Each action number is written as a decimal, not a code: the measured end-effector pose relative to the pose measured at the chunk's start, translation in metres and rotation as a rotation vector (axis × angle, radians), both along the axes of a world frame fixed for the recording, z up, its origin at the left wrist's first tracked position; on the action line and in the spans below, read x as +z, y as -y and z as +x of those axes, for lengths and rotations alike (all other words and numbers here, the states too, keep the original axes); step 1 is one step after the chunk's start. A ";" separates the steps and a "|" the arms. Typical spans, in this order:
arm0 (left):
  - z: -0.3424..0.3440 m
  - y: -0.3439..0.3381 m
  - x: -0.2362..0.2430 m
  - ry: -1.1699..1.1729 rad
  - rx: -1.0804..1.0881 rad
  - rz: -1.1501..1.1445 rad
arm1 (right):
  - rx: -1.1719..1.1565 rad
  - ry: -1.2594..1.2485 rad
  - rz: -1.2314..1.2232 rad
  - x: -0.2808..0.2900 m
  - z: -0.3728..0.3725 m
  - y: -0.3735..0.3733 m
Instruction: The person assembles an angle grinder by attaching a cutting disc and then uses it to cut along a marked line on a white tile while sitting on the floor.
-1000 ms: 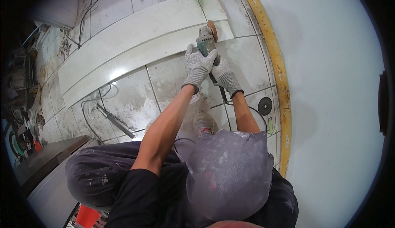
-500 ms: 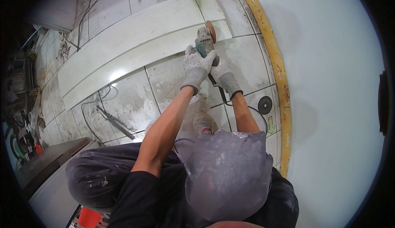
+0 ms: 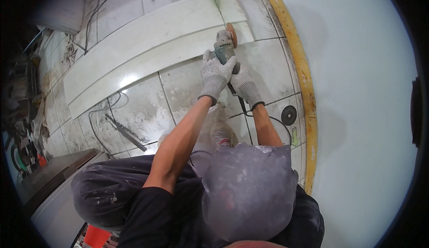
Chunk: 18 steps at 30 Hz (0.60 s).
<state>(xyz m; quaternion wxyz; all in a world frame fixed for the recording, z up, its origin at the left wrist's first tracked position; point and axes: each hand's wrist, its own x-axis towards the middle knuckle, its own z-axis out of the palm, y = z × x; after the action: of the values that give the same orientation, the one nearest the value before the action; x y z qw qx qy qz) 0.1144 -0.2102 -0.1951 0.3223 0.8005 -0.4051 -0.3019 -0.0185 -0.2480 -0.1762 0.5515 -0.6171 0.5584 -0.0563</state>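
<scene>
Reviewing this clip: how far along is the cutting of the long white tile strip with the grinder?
Done: no finished cut or loose offcut is visible. In hand: left hand and right hand grip the angle grinder, its disc at the right end of the long white tile strip. Left: apparently the whole cut.

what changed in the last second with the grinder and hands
The grinder and both gloved hands, left hand and right hand, edged slightly forward along the pale slab. Both hands kept their grip. The slab, the spare disc and the floor tiles stayed put.
</scene>
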 end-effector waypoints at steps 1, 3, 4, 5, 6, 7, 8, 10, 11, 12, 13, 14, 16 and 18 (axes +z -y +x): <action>0.001 -0.001 0.001 -0.022 -0.006 0.016 | 0.012 -0.014 0.018 0.001 0.000 0.001; 0.002 -0.002 0.003 -0.017 -0.031 0.042 | 0.039 -0.021 0.049 -0.001 -0.002 0.003; 0.002 -0.001 0.003 -0.004 -0.034 0.028 | 0.041 -0.064 -0.010 -0.004 -0.002 0.005; 0.001 -0.001 0.003 -0.003 -0.023 0.035 | 0.046 -0.107 -0.065 -0.009 -0.001 0.005; -0.001 -0.001 0.003 0.008 -0.001 0.020 | 0.052 -0.150 -0.119 -0.015 -0.001 0.006; -0.002 -0.001 0.001 0.019 0.013 0.017 | 0.060 -0.154 -0.129 -0.020 -0.002 0.007; -0.004 -0.001 0.000 0.027 0.044 -0.004 | 0.067 -0.159 -0.138 -0.025 -0.002 0.007; -0.006 0.000 -0.003 0.038 0.081 0.009 | 0.068 -0.132 -0.144 -0.033 -0.004 0.008; -0.006 0.001 -0.004 0.046 0.086 -0.007 | 0.063 -0.101 -0.140 -0.035 -0.003 0.009; -0.005 0.001 -0.005 0.050 0.083 0.005 | 0.051 -0.101 -0.126 -0.035 -0.003 0.009; -0.005 0.002 -0.005 0.051 0.079 0.031 | 0.050 -0.077 -0.107 -0.034 -0.003 0.010; -0.004 0.002 -0.005 0.056 0.067 0.028 | 0.041 -0.085 -0.078 -0.032 -0.002 0.010; -0.002 0.003 -0.002 0.065 0.039 0.055 | 0.034 -0.091 -0.054 -0.026 0.000 0.011; 0.000 0.005 0.001 0.070 0.023 0.054 | 0.039 -0.088 -0.066 -0.021 0.001 0.012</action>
<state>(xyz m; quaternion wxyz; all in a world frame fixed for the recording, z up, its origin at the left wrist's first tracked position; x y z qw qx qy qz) 0.1147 -0.2150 -0.1939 0.2895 0.8235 -0.3987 -0.2811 -0.0179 -0.2604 -0.1976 0.5070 -0.6475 0.5677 -0.0368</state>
